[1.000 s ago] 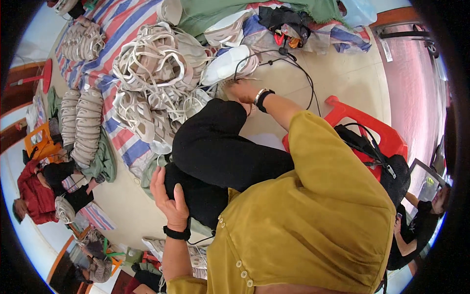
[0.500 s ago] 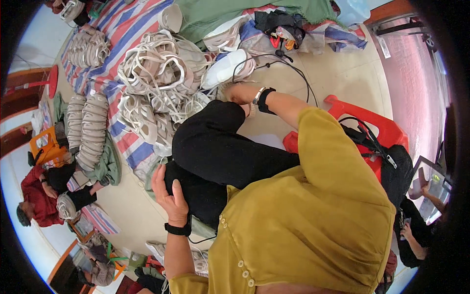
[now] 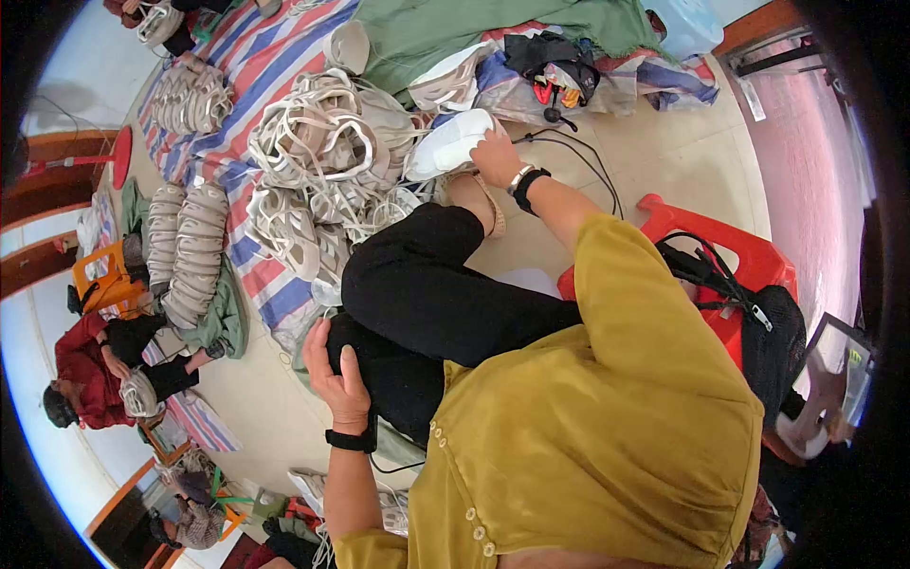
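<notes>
My right hand grips the near right end of a white-bottomed shoe upper, its pale underside facing up. The fingertips are partly hidden against it. Just below that hand is my sandalled foot. Left of the gripped piece lies a tangled heap of beige and white shoe uppers with loose laces. My left hand is beside my black-trousered knee, fingers and thumb apart, with nothing in it.
A striped sheet lies under the heap, with rows of nested uppers farther left. Black cords cross the floor near a dark bundle. A red stool stands at right. Co-workers sit at left, one in red.
My right hand has moved up and right from beside my foot onto the white-bottomed upper and taken hold of its end. My left hand stays by the knee.
</notes>
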Demonstrator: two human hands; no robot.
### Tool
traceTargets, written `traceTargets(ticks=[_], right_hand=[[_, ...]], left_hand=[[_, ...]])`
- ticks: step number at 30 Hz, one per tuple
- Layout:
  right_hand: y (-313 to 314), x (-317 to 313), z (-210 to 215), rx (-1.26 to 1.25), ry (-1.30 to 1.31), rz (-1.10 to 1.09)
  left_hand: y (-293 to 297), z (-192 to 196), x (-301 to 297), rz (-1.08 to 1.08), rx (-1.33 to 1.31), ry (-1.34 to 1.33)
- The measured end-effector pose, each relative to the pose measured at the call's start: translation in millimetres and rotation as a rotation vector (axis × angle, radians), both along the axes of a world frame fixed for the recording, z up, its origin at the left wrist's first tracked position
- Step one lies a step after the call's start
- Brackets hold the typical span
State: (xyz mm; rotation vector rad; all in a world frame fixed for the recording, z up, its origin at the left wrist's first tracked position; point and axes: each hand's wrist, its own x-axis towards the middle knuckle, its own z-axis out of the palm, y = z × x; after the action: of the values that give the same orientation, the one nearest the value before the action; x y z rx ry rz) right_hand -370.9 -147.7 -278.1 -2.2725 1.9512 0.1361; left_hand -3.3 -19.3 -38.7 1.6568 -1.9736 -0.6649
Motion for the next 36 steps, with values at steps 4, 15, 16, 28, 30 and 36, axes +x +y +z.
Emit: traceTargets(ticks=[4,15,16,28,30,36], right_hand=[[11,11,-4,0.092,-0.102,-0.100],[-7,-10,23,0.087,-0.504,-0.267],[-7,-16,29,-0.031,-0.634,-0.260],[-44,36,162,-0.165,-0.228,0.199],[-58,58,181,-0.167,-0.165,0.290],[-87,118,205,0.153,-0.011,0.568]], left_hand=[[1,0,-1,-0.014,-0.016,-0.009],[18,5,6,0.025,-0.095,-0.008],[21,5,9,0.026,-0.117,-0.010],[79,32,165,0.444,-0.096,-0.245],[81,44,187,0.527,-0.254,-0.323],[73,73,232,0.766,-0.436,-0.309]])
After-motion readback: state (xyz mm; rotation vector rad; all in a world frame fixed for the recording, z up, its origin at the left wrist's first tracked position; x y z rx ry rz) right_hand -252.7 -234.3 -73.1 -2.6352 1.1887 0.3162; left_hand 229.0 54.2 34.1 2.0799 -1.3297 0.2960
